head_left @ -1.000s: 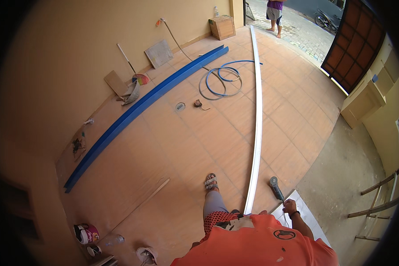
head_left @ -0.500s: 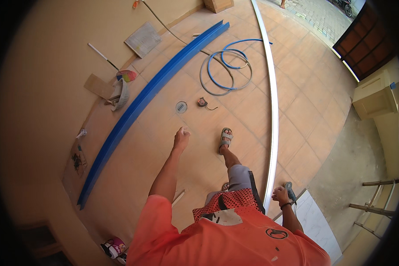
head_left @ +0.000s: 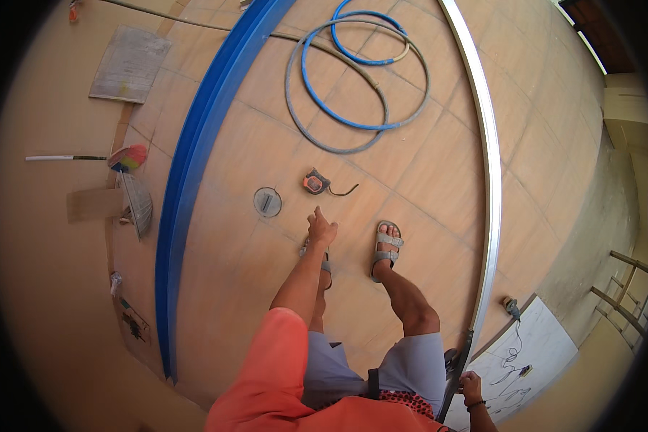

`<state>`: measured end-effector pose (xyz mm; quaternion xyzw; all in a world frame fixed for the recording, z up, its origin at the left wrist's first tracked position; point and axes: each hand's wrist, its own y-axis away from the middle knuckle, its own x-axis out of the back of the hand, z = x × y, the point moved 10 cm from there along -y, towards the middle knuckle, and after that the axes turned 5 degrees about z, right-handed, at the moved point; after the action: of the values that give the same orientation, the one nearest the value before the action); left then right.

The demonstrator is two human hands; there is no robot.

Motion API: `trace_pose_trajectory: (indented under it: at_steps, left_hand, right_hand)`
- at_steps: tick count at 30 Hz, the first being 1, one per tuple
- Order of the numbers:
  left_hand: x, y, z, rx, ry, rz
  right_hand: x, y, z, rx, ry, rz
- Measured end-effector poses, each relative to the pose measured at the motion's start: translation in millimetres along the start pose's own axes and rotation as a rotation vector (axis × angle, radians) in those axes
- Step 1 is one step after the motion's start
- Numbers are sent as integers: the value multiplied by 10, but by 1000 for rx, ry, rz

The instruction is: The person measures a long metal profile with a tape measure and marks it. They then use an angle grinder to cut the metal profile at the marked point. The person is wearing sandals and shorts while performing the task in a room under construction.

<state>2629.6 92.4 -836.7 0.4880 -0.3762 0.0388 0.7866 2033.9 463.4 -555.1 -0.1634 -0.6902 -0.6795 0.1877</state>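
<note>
My left hand [head_left: 322, 230] is stretched forward with nothing in it, index finger extended and the fingers apart. Just beyond its fingertip lies an orange and black tape measure [head_left: 314, 181] on the tiled floor, its short dark strap trailing right. My right hand [head_left: 471, 387] is low at my right side, beside the dark near end of a long silver metal bar [head_left: 490, 173]. Its fingers are bent and partly hidden, so I cannot see whether they grip the bar. A round floor drain cover [head_left: 267, 202] sits left of the tape measure.
A long blue metal channel [head_left: 194, 158] runs along the left. Coiled blue and grey hose [head_left: 381, 128] lies ahead. At right, a corded power tool [head_left: 510, 307] rests by a white marbled panel [head_left: 536, 345]. A broom [head_left: 128, 157] and a grey board [head_left: 131, 63] are near the left wall.
My left hand has reached forward and down toward the tape measure, its fingers extending. My right hand has dropped lower, away from the power tool. The view has come closer to the floor.
</note>
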Motion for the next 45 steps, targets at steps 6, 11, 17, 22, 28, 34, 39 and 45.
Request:
trace_pose_trajectory:
  at_steps: [6,11,17,22,28,34,39,45]
  left_hand:
    - [31,-1700,103,119,-108,334]
    - [-44,-1821,311,91,-181,354]
    - [-670,-341,480,-398,181,-364]
    - [-517,3353,1150,-855,-231,-920]
    - [-308,6909,1142,-1614,-334,-990]
    - [-1313,8794,847,-1043,-331,-1573]
    - [-2765,9930,287,225,-252,-1900]
    - [-3765,11271,-99,327,-552,-1900]
  right_hand:
    - [-338,340,1025,-367,169,40]
    - [-901,729,1769,-461,-132,50]
    - [-1082,631,503,19,-328,166]
    - [-1184,1819,-449,371,-425,14]
    - [-388,2973,-122,592,-762,238]
    - [808,2977,1954,419,-1367,374]
    - [1897,2731,3000,659,-1616,225]
    - [3214,2510,4282,458,-1007,914]
